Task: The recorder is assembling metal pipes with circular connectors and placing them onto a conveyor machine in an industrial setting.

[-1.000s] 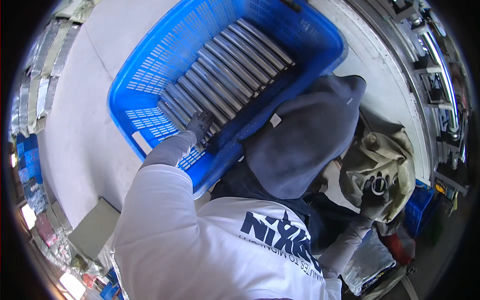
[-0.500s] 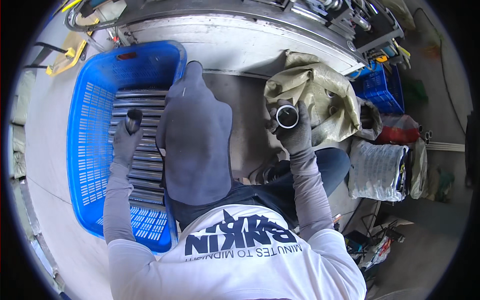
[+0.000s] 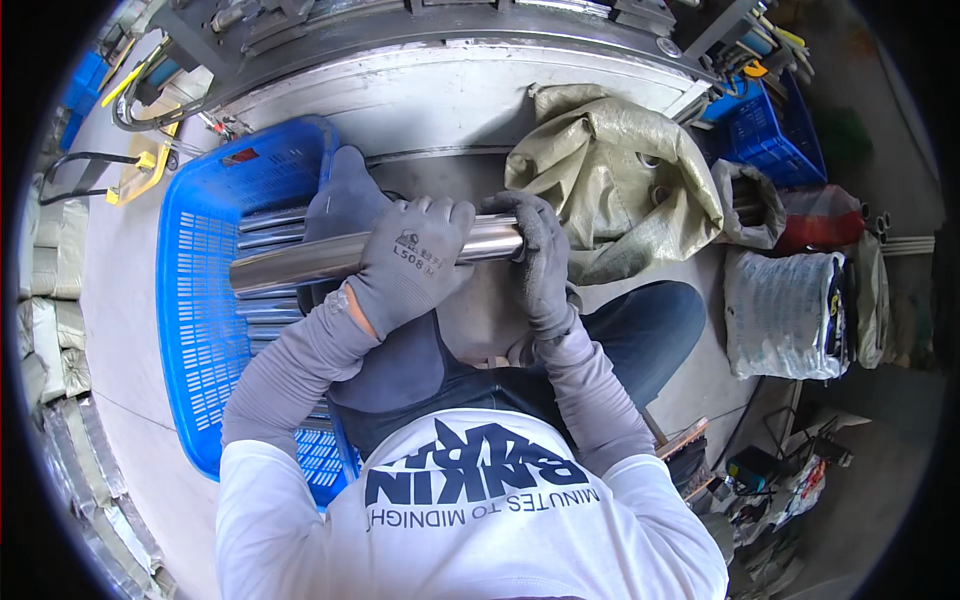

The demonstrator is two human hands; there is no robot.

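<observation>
A shiny metal tube (image 3: 310,262) lies nearly level across my lap, its left end over the blue crate (image 3: 190,330). My left hand (image 3: 415,250), in a grey glove, is wrapped round the tube right of its middle. At the tube's right end, the gloved fingers of my right hand (image 3: 540,255) close over the rim and hide the end. Whether anything else is in that hand cannot be seen. Beneath the held tube, several similar metal tubes (image 3: 268,335) lie side by side in the crate. A grey apron or pad (image 3: 400,365) covers my left leg.
An olive woven sack (image 3: 610,180) with tube ends showing sits beyond my right hand. Right of it are a smaller blue crate (image 3: 770,130) and a wrapped white bundle (image 3: 780,315). A machine bench (image 3: 450,75) runs along the far side. Stacked bundles (image 3: 60,340) line the left.
My hands, apart before with a dark cylindrical piece in the left and a round, white-rimmed piece in the right, have come together on one level tube. The view has shifted slightly.
</observation>
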